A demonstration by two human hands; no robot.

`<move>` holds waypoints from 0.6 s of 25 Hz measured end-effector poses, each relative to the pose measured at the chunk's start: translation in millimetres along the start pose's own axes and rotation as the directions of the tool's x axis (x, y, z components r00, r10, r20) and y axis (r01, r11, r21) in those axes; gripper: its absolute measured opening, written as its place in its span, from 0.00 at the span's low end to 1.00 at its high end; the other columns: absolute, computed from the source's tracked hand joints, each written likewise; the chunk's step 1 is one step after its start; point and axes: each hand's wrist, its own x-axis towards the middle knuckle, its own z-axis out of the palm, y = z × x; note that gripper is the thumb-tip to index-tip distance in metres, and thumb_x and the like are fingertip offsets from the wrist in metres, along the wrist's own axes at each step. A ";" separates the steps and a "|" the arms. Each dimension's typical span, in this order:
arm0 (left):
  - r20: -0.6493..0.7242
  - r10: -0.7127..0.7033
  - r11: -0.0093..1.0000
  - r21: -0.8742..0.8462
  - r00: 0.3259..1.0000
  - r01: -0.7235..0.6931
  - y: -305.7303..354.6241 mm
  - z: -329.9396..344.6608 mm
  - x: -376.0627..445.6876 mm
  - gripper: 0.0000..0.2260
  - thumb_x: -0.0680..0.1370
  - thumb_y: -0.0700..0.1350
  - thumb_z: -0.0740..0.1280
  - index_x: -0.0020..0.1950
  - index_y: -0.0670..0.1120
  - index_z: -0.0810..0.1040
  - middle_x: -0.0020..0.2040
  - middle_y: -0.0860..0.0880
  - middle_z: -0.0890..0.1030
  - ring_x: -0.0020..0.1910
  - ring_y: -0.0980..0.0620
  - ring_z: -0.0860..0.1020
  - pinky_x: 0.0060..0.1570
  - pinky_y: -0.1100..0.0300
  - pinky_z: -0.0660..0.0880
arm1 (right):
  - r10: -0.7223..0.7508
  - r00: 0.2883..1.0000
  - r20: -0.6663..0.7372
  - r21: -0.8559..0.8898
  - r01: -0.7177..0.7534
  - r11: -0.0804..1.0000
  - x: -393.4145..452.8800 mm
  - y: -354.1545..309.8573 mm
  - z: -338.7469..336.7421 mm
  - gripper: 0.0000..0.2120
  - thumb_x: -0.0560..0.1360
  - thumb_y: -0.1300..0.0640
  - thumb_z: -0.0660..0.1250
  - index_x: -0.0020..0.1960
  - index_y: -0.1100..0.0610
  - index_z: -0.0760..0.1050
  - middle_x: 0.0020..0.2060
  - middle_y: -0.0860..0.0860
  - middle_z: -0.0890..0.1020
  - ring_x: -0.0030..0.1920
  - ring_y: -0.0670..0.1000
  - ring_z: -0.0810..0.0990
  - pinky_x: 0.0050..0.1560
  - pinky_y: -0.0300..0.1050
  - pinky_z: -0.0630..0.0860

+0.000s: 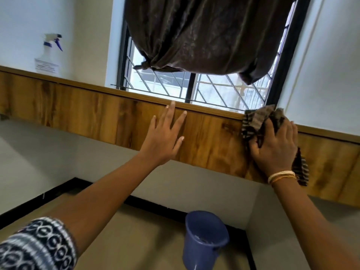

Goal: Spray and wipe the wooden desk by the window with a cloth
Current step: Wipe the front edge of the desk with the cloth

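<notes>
The wooden desk [87, 112] runs as a brown band across the tilted view, under the window [214, 90]. My left hand [163, 137] lies flat on the desk with its fingers spread, holding nothing. My right hand [276, 147] presses a dark striped cloth [255, 121] onto the desk at the right, close to the window frame's corner. A white spray bottle [48, 55] with a blue trigger stands at the far left on the desk, against the wall, well away from both hands.
A dark brown curtain [204, 36] is knotted up above the window. A blue plastic bucket [204, 240] stands on the tiled floor below the desk, between my forearms. White walls flank the window on both sides.
</notes>
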 end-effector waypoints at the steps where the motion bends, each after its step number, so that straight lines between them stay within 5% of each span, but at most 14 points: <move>1: 0.004 0.013 1.000 0.022 1.000 -0.014 12.5 -0.8 4.6 0.31 0.80 0.58 0.54 0.80 0.49 0.48 0.80 0.41 0.45 0.78 0.36 0.50 0.71 0.36 0.58 | 0.030 0.999 -0.015 0.000 -0.030 1.000 -2.6 14.0 -3.7 0.28 0.74 0.46 0.60 0.67 0.62 0.70 0.65 0.68 0.72 0.67 0.67 0.68 0.74 0.60 0.58; 4: 0.019 -0.046 0.998 0.045 0.999 0.045 29.7 -4.9 9.3 0.31 0.79 0.59 0.54 0.80 0.52 0.50 0.81 0.44 0.46 0.77 0.34 0.51 0.71 0.33 0.54 | 0.060 0.997 -0.040 0.000 -0.060 0.998 -9.4 31.3 -6.7 0.28 0.74 0.47 0.60 0.68 0.61 0.68 0.65 0.69 0.71 0.67 0.68 0.68 0.74 0.59 0.57; 10: 0.054 -0.057 0.998 -0.002 0.997 0.058 20.8 -27.0 29.9 0.34 0.79 0.56 0.59 0.80 0.51 0.46 0.80 0.48 0.51 0.79 0.46 0.50 0.73 0.38 0.55 | 0.150 0.988 -0.045 -0.032 -0.151 0.988 -1.1 14.6 -1.0 0.26 0.73 0.49 0.59 0.66 0.62 0.68 0.60 0.70 0.74 0.63 0.70 0.71 0.71 0.63 0.62; 15: 0.059 -0.005 0.999 0.051 0.998 0.002 13.2 -40.3 51.0 0.26 0.80 0.52 0.61 0.77 0.48 0.58 0.74 0.47 0.67 0.75 0.46 0.62 0.74 0.44 0.58 | 0.218 0.973 -0.073 -0.044 -0.222 0.974 8.9 6.6 -0.1 0.24 0.71 0.48 0.61 0.60 0.63 0.72 0.53 0.67 0.76 0.56 0.68 0.74 0.66 0.61 0.66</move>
